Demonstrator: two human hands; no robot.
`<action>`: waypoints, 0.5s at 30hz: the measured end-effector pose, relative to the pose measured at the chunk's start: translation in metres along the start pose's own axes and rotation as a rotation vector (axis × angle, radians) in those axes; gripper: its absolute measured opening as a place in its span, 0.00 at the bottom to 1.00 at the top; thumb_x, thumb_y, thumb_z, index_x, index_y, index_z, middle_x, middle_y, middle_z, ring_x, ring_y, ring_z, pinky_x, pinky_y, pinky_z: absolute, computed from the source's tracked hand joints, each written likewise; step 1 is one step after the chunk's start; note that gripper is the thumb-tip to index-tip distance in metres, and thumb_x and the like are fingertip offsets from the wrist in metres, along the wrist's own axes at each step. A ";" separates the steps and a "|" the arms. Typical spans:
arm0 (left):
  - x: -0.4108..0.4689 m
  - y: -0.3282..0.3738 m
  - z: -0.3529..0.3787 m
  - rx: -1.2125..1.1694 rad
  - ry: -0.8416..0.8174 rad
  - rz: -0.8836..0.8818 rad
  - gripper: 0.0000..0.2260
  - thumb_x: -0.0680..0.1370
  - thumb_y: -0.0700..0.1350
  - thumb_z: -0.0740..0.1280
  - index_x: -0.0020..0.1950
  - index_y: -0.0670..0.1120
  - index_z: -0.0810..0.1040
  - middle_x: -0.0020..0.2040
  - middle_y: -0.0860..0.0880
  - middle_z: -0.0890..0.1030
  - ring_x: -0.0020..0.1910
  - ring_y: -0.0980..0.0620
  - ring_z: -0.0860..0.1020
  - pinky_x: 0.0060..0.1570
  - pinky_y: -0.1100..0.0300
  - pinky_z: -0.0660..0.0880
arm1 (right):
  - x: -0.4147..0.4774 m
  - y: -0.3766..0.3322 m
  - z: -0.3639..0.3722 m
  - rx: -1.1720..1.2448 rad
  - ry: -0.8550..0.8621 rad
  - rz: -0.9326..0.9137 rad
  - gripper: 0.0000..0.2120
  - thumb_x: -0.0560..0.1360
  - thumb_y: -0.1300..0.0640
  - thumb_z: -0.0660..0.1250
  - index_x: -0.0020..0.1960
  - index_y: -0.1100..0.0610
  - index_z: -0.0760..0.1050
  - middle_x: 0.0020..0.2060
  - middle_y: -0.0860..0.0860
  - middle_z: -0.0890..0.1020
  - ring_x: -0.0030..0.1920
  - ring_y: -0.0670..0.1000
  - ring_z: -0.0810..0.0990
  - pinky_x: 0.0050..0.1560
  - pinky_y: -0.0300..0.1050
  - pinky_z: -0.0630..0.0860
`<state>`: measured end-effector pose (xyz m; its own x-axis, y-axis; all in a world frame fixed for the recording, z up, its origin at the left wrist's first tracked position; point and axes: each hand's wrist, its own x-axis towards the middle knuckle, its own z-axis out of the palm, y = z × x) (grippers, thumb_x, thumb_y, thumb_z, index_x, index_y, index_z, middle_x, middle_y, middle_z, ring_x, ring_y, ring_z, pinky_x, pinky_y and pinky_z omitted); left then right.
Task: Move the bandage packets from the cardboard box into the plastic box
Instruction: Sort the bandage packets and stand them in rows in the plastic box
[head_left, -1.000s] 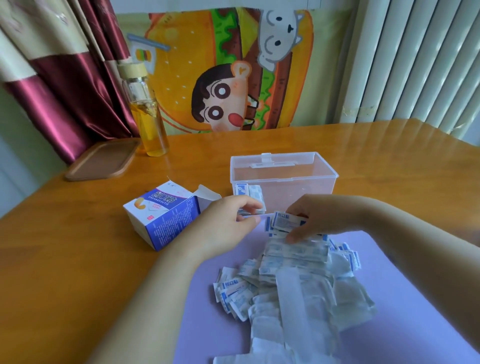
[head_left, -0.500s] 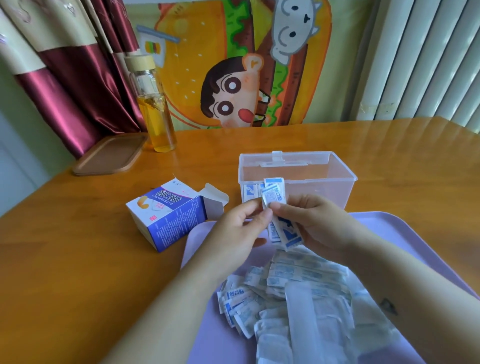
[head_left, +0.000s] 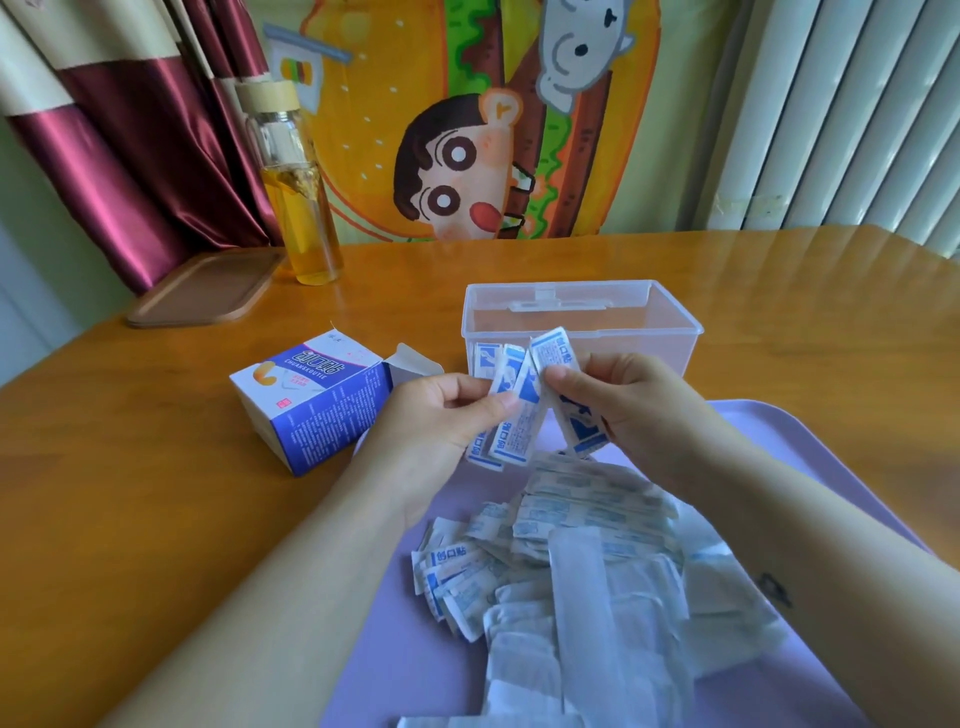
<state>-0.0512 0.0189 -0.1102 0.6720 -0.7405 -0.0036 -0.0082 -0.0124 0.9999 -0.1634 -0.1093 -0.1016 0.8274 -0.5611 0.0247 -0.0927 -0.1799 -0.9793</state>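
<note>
The left hand (head_left: 441, 415) and the right hand (head_left: 623, 410) both pinch a small fan of bandage packets (head_left: 517, 441), long axes nearly upright. The open plastic box (head_left: 652, 336) lies just beyond the packets, straight ahead, about equally near to both hands.

I see two bare arms reaching in from the bottom, one on each side, and the hands meet in the middle. The left hand (head_left: 441, 415) has its thumb on top. The thumb and first finger pinch a few bandage packets (head_left: 506, 434), and the other fingers curl in below. The right hand (head_left: 623, 400) is just beside it, nearly touching, with its back turned to me. Its fingertips (head_left: 563, 374) bend down and pinch more packets near the top. Both wrists are pretty straight. The right forearm has a small dark mark (head_left: 775, 590) on it.
</note>
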 end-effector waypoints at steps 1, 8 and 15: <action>-0.001 0.001 0.001 -0.017 -0.001 -0.002 0.04 0.72 0.41 0.71 0.37 0.47 0.81 0.40 0.47 0.85 0.43 0.48 0.83 0.53 0.49 0.77 | -0.001 -0.002 -0.001 0.013 0.021 -0.005 0.10 0.76 0.52 0.66 0.46 0.58 0.81 0.35 0.48 0.84 0.33 0.45 0.80 0.34 0.39 0.74; -0.005 0.005 0.008 -0.287 -0.062 -0.138 0.05 0.75 0.39 0.66 0.49 0.43 0.78 0.42 0.45 0.84 0.38 0.51 0.83 0.34 0.59 0.80 | -0.002 -0.006 -0.002 0.094 0.019 0.013 0.09 0.73 0.54 0.68 0.42 0.59 0.78 0.37 0.53 0.83 0.35 0.49 0.80 0.38 0.45 0.76; -0.015 0.007 0.014 -0.314 -0.288 -0.210 0.10 0.78 0.39 0.60 0.57 0.47 0.77 0.45 0.44 0.84 0.40 0.50 0.83 0.40 0.57 0.80 | -0.005 -0.005 0.001 0.014 -0.082 -0.063 0.04 0.75 0.60 0.68 0.43 0.60 0.81 0.29 0.51 0.81 0.29 0.47 0.79 0.35 0.37 0.76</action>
<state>-0.0713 0.0206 -0.1029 0.4021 -0.9004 -0.1662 0.3598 -0.0115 0.9329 -0.1665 -0.1044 -0.0970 0.8739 -0.4809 0.0707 -0.0314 -0.2009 -0.9791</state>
